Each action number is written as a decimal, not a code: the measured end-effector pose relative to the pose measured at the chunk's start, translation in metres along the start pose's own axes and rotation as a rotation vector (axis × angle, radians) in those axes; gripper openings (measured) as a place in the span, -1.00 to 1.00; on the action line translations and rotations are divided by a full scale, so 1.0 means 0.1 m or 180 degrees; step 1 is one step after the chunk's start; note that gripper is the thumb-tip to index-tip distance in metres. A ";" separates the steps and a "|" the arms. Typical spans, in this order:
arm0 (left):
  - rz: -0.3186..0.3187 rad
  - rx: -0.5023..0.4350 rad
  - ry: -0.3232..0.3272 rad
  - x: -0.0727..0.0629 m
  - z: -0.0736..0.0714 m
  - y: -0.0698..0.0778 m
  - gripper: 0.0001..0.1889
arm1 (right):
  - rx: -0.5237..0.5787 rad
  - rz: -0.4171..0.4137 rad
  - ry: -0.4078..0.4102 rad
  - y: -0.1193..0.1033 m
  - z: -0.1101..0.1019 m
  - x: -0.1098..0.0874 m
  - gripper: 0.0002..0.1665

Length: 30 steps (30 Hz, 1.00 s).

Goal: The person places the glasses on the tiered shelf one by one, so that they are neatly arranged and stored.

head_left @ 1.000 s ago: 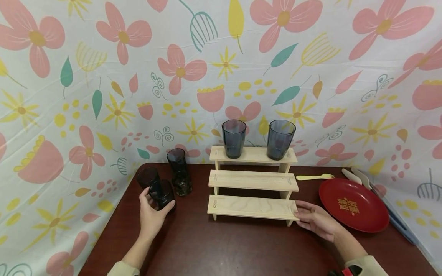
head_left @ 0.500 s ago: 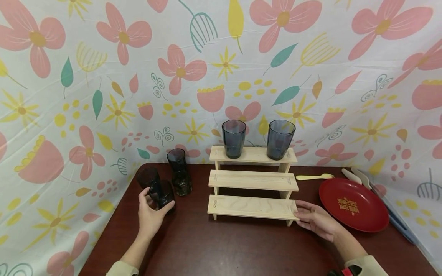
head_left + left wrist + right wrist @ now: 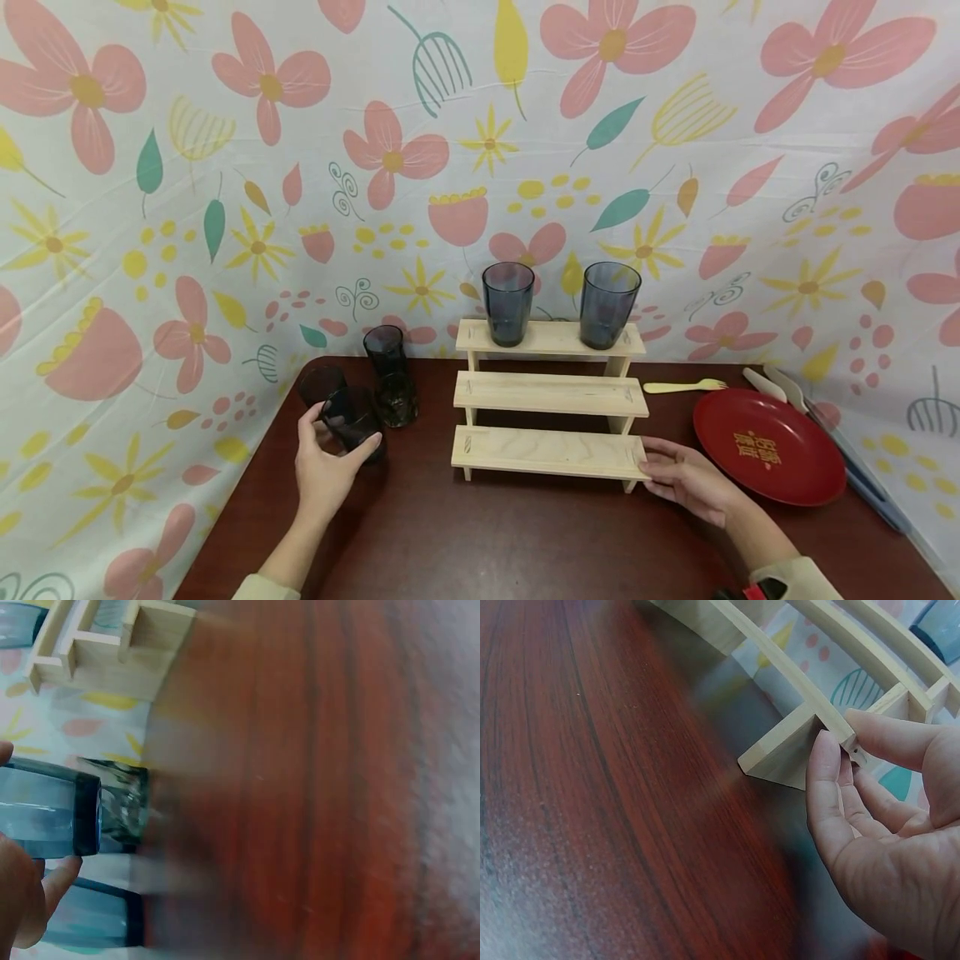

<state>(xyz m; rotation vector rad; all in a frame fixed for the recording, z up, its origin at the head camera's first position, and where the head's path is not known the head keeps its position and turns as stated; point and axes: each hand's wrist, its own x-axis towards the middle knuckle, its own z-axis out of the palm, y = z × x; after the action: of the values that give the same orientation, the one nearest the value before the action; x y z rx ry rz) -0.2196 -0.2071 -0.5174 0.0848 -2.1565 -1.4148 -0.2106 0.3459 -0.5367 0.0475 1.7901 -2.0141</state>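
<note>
My left hand (image 3: 326, 467) grips a dark blue-grey glass (image 3: 354, 421) with thumb and fingers around its side. In the left wrist view, this glass's base (image 3: 88, 815) appears off the table. Just behind it to the left stands another dark glass (image 3: 318, 382). Farther back is a dark glass (image 3: 385, 350) with a clear, patterned glass part (image 3: 396, 402) below it; whether they are one piece I cannot tell. My right hand (image 3: 686, 479) pinches the right end of the lowest board of a three-tier wooden shelf (image 3: 547, 450), thumb above, fingers below.
Two blue-grey glasses, one left (image 3: 508, 304) and one right (image 3: 610, 305), stand on the top tier. Right of the shelf lie a yellow fork (image 3: 685, 386), a red plate (image 3: 795, 458) and blue-handled utensils (image 3: 862, 479). A floral cloth (image 3: 465, 125) hangs behind the brown table (image 3: 480, 533).
The glass in my left hand has shifted slightly right and tilted relative to the glass behind it. My left hand has moved a little left. My right hand and the shelf stay put.
</note>
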 end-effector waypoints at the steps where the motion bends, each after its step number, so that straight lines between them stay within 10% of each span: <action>1: 0.0041 0.0009 -0.0010 0.00 0.00 0.04 0.02 | -0.0002 0.0003 0.0001 0.00 0.00 0.00 -0.04; 12: 0.0629 -0.0281 -0.0117 -0.01 0.19 0.44 0.01 | 0.0015 -0.0015 -0.0009 -0.01 0.00 0.00 -0.04; 30: 0.0680 -0.0867 -0.0711 -0.07 0.98 1.08 -0.01 | 0.0009 -0.0010 0.0002 0.01 0.00 0.00 -0.05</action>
<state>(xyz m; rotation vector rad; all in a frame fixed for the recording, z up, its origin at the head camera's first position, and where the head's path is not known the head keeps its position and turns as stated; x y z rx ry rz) -0.2340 -0.0758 -0.4558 -0.4103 -2.0472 -1.6361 -0.2106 0.3458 -0.5372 0.0463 1.7887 -2.0193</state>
